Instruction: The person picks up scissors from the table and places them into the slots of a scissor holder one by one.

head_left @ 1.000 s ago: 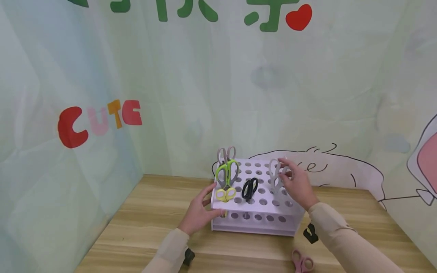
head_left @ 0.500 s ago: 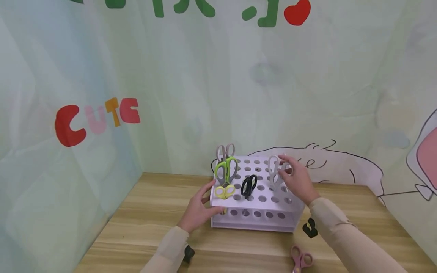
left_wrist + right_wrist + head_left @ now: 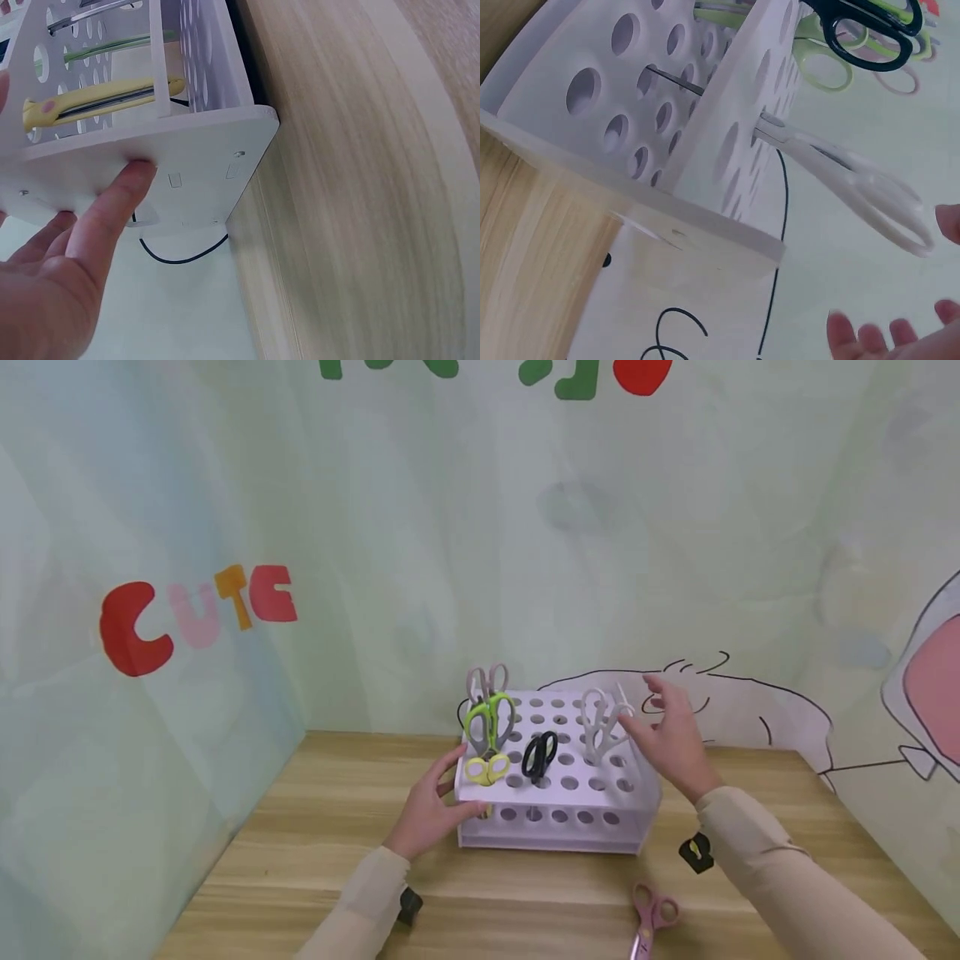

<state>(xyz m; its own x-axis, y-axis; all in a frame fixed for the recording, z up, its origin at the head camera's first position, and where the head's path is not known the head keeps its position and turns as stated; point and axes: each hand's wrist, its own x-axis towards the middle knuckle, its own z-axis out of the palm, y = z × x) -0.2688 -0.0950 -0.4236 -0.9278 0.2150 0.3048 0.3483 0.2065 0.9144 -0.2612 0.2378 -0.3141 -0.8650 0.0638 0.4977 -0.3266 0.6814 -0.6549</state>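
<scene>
A white rack [image 3: 592, 794] with rows of round holes stands on the wooden table. My left hand [image 3: 429, 814] is at its left end, fingertips touching the side panel [image 3: 202, 161] with the thumb near the front edge. White scissors [image 3: 597, 739] stand handles-up in a hole on the right, tilted. My right hand [image 3: 672, 739] is just right of their handles, fingers spread and holding nothing. Black scissors [image 3: 539, 758] stand near the front middle. Along the left side stand yellow scissors [image 3: 487, 769], green-and-grey scissors [image 3: 491, 720] and, at the back, pale pink scissors [image 3: 486, 681].
Pink scissors [image 3: 649, 918] lie on the table [image 3: 315, 877] in front of the rack, toward the right. A printed cloth backdrop [image 3: 420, 527] hangs close behind the rack and along the left. Small black devices show beneath both wrists.
My right hand has let go of the white scissors and moved off to the right; they stay standing in the rack. My left hand keeps its place at the rack. The head view has tilted down slightly.
</scene>
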